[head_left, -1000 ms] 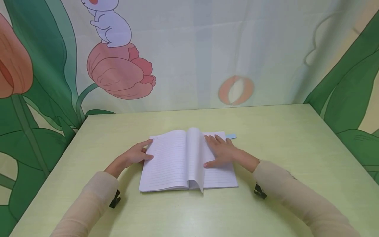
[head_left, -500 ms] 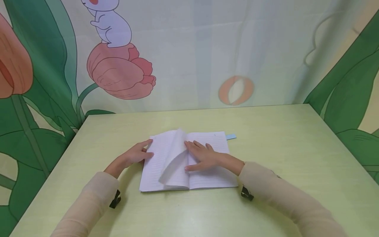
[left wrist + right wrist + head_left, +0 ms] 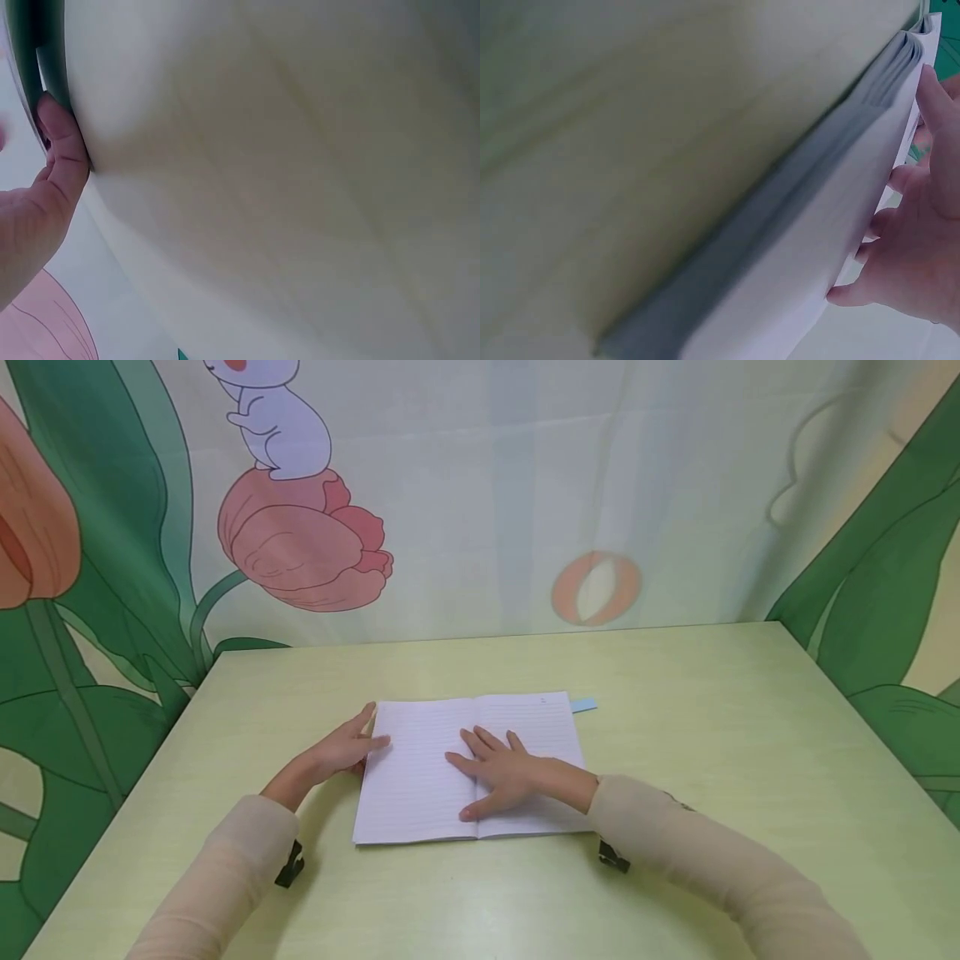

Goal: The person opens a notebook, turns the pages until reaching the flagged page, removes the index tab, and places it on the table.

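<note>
An open notebook (image 3: 416, 802) with ruled white pages lies flat on the table, its fold running down the middle. My left hand (image 3: 339, 752) holds its left edge, thumb on top of the page and the other fingers at the side and partly hidden. The left wrist view shows these fingers (image 3: 64, 142) at the edge beside a green strip. My right hand (image 3: 504, 772) rests with spread fingers across the fold, fingertips on the left page. Seen from the right wrist, the thick stack of pages (image 3: 780, 247) runs beneath that hand.
A light blue tab (image 3: 583, 705) sticks out past the notebook's upper right edge. The pale wood-grain table (image 3: 690, 693) reaches back to a curtain (image 3: 465, 527) printed with a rabbit and flowers. Each wrist wears a black device, such as the one (image 3: 613, 857) under the right sleeve.
My right hand has swept left from the right page to the fold. The raised leaf has gone over and lies flat on the left side. My left hand stays at the left edge, shifting slightly.
</note>
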`<act>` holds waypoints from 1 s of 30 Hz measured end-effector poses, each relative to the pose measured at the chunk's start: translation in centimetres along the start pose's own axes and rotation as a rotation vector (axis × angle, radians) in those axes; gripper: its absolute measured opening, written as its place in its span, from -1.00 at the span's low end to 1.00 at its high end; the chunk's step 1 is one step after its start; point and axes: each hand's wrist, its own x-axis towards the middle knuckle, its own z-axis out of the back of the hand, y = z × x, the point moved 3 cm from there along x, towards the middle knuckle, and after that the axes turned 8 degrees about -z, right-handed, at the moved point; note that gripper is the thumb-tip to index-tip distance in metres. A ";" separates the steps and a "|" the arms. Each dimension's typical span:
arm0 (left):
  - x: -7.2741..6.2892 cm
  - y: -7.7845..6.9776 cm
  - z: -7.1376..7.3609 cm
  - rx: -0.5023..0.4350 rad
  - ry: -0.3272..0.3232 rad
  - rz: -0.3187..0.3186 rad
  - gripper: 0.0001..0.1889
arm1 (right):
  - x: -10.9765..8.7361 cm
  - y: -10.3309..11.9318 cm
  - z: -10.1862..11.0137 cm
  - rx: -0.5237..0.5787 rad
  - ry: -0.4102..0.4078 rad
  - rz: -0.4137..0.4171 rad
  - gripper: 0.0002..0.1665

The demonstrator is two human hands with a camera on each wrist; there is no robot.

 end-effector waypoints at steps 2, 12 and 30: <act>0.1 0.0 0.0 0.058 0.008 -0.029 -0.19 | 0.0 0.1 0.0 -0.006 -0.001 -0.002 0.04; 0.5 0.3 0.2 0.155 0.019 -0.055 -0.28 | -1.1 -2.2 0.1 0.031 -0.022 0.036 0.19; 0.6 0.5 0.1 0.208 0.028 -0.021 -0.28 | -6.7 -9.6 -0.1 0.000 0.046 0.030 0.42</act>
